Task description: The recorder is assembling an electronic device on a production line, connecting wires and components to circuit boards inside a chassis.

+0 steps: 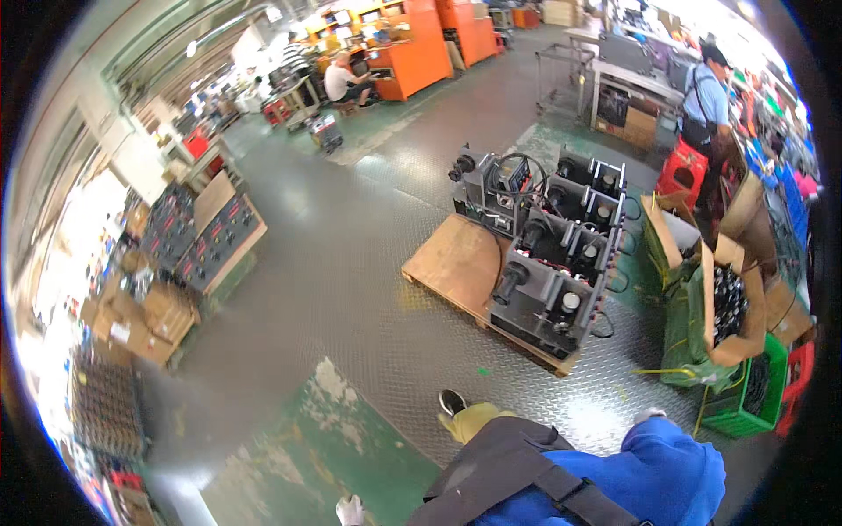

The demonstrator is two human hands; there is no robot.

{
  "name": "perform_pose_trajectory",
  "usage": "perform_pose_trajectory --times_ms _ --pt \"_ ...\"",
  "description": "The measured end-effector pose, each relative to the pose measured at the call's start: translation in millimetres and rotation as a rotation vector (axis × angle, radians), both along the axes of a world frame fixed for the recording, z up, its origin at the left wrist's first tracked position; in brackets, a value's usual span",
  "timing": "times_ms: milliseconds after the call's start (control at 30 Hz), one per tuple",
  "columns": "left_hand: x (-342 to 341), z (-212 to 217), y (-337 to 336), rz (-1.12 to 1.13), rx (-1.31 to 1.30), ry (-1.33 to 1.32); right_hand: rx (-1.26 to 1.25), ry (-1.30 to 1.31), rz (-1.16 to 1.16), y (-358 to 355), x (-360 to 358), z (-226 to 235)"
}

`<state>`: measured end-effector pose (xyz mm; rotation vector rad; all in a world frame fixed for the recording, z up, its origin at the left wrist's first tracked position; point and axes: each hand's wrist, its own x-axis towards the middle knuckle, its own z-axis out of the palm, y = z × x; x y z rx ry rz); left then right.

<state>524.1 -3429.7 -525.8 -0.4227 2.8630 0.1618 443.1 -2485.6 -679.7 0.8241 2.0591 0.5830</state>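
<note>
While both hands stay out of view, grey machines crowd a wooden pallet beside open cartons.

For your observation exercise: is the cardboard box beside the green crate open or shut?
Open. The box has its flaps standing up, and dark parts show inside. It leans against the green crate.

A wooden pallet lay on the floor, with machines stacked along its right edge. Open cartons stood right of the pallet, a crate beneath them. More boxes sat far left.
</note>
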Motion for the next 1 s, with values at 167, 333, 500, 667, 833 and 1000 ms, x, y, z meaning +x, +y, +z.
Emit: perform_pose_trajectory --times_ms 167,333,500,667,833,1000 --pt "-238 67 -61 0.077 0.079 -0.016 -0.588 0.309 -0.158 -166 -221 -26" --pt "-358 23 -220 -0.197 -0.043 -0.196 -1.197 0.715 0.159 -494 -566 210" --pt "-578 65 -226 -0.308 0.017 -0.248 -1.680 0.894 0.494 -648 -795 358" --pt "-818 58 -278 0.215 0.569 -0.201 -1.388 1.092 -0.017 -600 -883 284" --pt "-1123 154 -164 -0.014 0.474 -0.034 -0.543 0.443 -0.086 -421 -620 92" --pt "-1327 10 -219 -0.368 0.140 -0.072 -0.196 0.771 -0.783 -566 -728 121"
